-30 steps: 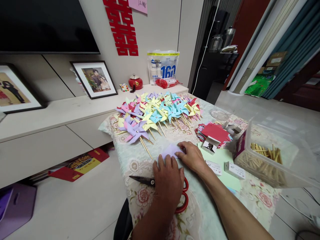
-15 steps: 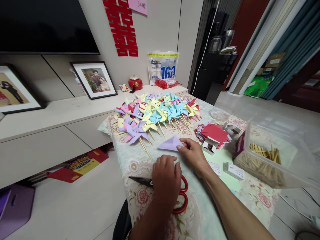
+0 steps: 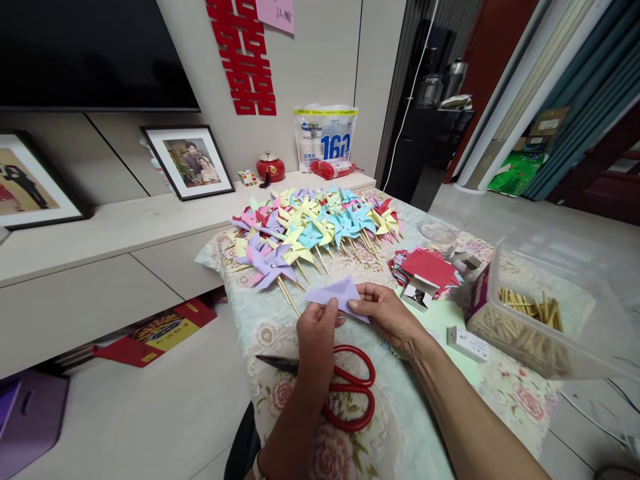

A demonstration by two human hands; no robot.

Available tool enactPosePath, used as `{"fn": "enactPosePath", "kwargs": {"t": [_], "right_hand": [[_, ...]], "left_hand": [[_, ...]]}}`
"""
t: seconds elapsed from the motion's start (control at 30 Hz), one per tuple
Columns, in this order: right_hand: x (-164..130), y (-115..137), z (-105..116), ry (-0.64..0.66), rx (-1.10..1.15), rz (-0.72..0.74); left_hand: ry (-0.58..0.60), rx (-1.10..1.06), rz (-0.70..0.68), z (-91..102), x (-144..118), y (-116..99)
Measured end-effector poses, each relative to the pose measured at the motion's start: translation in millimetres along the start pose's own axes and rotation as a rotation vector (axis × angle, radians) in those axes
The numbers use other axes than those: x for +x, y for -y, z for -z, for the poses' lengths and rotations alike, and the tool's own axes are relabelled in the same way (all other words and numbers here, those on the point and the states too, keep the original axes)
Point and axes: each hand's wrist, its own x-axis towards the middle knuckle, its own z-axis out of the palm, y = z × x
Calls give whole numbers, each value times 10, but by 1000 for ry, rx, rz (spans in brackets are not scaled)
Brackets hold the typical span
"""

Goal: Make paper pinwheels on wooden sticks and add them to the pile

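Both hands grip a folded piece of purple paper above the table. My left hand pinches its lower edge, thumb on top. From the right, my right hand holds the paper between thumb and fingers. Below my left wrist lie scissors with red handles, their dark blades pointing left and partly covered by my arm. Just beyond the paper, many finished paper pinwheels on wooden sticks lie in a heap, a purple one nearest.
Right of my hands are a stack of red paper, a small open box, a small white box and a clear plastic tub of wooden sticks. A white cabinet with framed photos borders the table's far left.
My left hand has moved up from over the scissors and taken hold of the purple paper. The paper has shifted slightly left and opened into a wider shape. More of the scissors shows.
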Motion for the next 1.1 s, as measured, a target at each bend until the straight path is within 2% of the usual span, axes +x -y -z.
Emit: {"fn": "enactPosePath", "kwargs": {"t": [0.17, 0.3, 0.53, 0.73, 1.1], "right_hand": [[-29, 37, 66, -76, -103, 33], [-21, 35, 93, -90, -149, 31], [2, 27, 91, -76, -112, 4], [-25, 24, 96, -12, -178, -26], [6, 22, 78, -103, -83, 47]], "left_hand": [[74, 147, 26, -9, -51, 23], [102, 192, 6, -18, -76, 30], [73, 134, -52, 21, -80, -9], [41, 140, -55, 48, -51, 30], [82, 61, 21, 22, -115, -20]]}}
